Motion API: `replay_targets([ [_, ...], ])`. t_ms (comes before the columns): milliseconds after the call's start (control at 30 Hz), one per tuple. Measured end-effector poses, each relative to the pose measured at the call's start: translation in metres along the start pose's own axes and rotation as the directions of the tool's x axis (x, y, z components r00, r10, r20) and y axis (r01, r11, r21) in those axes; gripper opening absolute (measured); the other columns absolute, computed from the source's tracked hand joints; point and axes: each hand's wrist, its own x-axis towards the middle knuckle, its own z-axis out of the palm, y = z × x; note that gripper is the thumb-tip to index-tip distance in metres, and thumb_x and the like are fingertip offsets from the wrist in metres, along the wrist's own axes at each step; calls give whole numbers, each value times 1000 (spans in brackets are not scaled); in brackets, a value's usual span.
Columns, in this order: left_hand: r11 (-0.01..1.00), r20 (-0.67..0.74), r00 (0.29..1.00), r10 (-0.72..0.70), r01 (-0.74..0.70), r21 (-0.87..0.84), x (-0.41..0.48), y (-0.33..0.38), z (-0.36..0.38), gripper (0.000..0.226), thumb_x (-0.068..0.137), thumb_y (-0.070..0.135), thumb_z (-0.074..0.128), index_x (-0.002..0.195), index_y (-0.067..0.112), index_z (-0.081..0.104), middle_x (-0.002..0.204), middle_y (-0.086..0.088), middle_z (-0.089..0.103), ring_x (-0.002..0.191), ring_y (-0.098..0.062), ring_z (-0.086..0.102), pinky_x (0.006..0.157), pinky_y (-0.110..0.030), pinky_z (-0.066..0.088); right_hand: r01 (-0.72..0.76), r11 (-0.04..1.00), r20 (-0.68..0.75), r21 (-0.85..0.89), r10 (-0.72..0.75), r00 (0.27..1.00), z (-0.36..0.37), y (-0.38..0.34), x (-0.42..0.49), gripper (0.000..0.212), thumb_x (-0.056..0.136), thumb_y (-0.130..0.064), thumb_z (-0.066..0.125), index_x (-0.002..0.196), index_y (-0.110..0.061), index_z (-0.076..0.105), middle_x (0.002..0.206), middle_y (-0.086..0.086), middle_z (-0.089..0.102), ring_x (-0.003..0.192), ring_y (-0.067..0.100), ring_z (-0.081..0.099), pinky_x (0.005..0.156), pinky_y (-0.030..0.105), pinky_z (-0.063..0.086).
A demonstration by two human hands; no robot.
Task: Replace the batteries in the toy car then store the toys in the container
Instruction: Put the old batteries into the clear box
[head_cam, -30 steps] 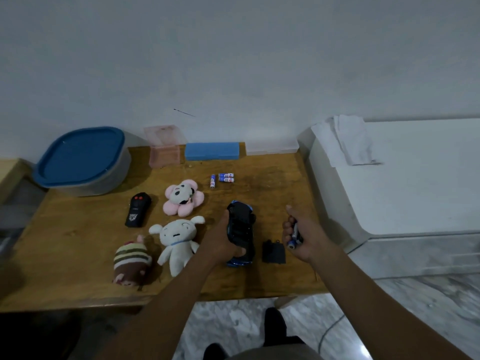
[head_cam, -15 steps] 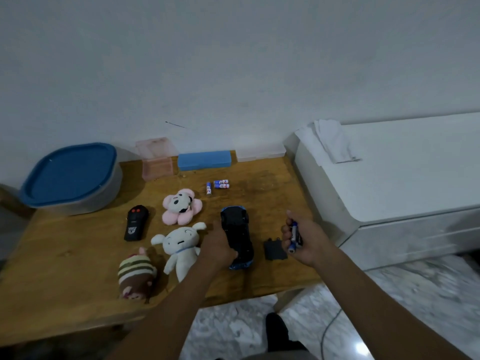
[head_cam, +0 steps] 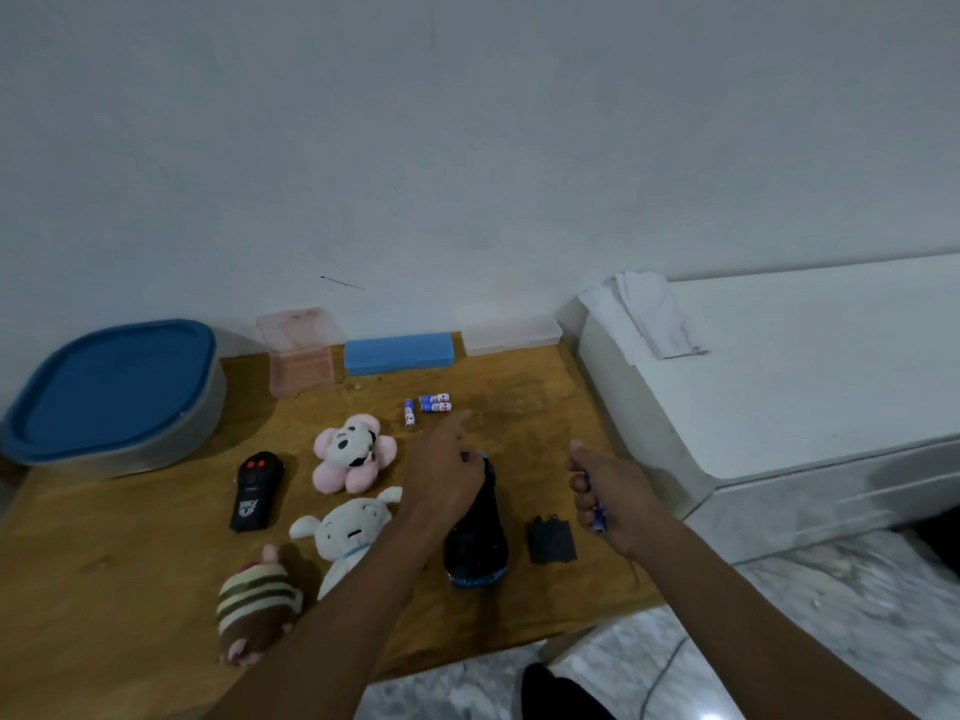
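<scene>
The black-and-blue toy car (head_cam: pixel 478 537) lies belly-up on the wooden table (head_cam: pixel 130 574). Its black battery cover (head_cam: pixel 550 540) rests just right of it. My left hand (head_cam: pixel 447 475) hovers over the car's far end, fingers spread, forefinger stretched toward three blue-and-white batteries (head_cam: pixel 428 405) lying farther back. My right hand (head_cam: pixel 608 493) is closed around blue batteries, right of the cover. The grey container with a blue lid (head_cam: pixel 111 392) stands at the back left.
A black remote (head_cam: pixel 256 491), a pink flower plush (head_cam: pixel 353 454), a white plush (head_cam: pixel 348 532) and a striped brown plush (head_cam: pixel 257 610) lie left of the car. Pink (head_cam: pixel 301 363), blue (head_cam: pixel 397 353) and clear (head_cam: pixel 511 335) boxes line the wall. A white appliance (head_cam: pixel 779 381) stands right.
My left hand has let go of the car and moved forward over it toward the loose batteries. The right hand still grips its batteries. The camera has tilted up.
</scene>
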Motion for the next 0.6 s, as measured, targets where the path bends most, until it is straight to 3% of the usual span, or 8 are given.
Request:
replay_targets([
  [167, 1000, 13, 1000, 15, -15, 4, 40, 4, 12, 49, 88, 2, 54, 135, 12, 53, 117, 1, 64, 95, -11, 59, 79, -26, 52, 134, 971, -3, -200, -137, 991, -9, -26, 40, 41, 93, -39, 58, 102, 1, 61, 62, 3, 42, 47, 12, 36, 41, 25, 33],
  [233, 999, 2, 1000, -10, 10, 36, 62, 13, 19, 49, 90, 3, 55, 137, 14, 51, 125, -1, 62, 99, -10, 56, 81, -24, 49, 154, 955, 11, -252, -156, 988, -15, -41, 63, 40, 94, -38, 56, 102, 1, 61, 62, 4, 42, 47, 12, 37, 41, 24, 34],
  [367, 996, 2, 997, -83, 83, 29, 98, 34, 34, 54, 90, 6, 59, 141, 16, 46, 137, -6, 56, 118, -18, 56, 99, -33, 50, 126, 933, 27, -338, -124, 992, -27, -65, 105, 31, 96, -37, 53, 88, -8, 62, 60, 2, 44, 46, 12, 39, 43, 24, 35],
  [600, 988, 35, 990, -135, 131, 83, 146, 41, 54, 53, 89, 7, 63, 139, 17, 49, 134, -5, 58, 117, -16, 57, 97, -27, 48, 43, 965, 86, -257, -21, 996, -29, -102, 168, 36, 96, -40, 51, 71, -14, 49, 58, 2, 44, 48, 13, 40, 45, 25, 37],
])
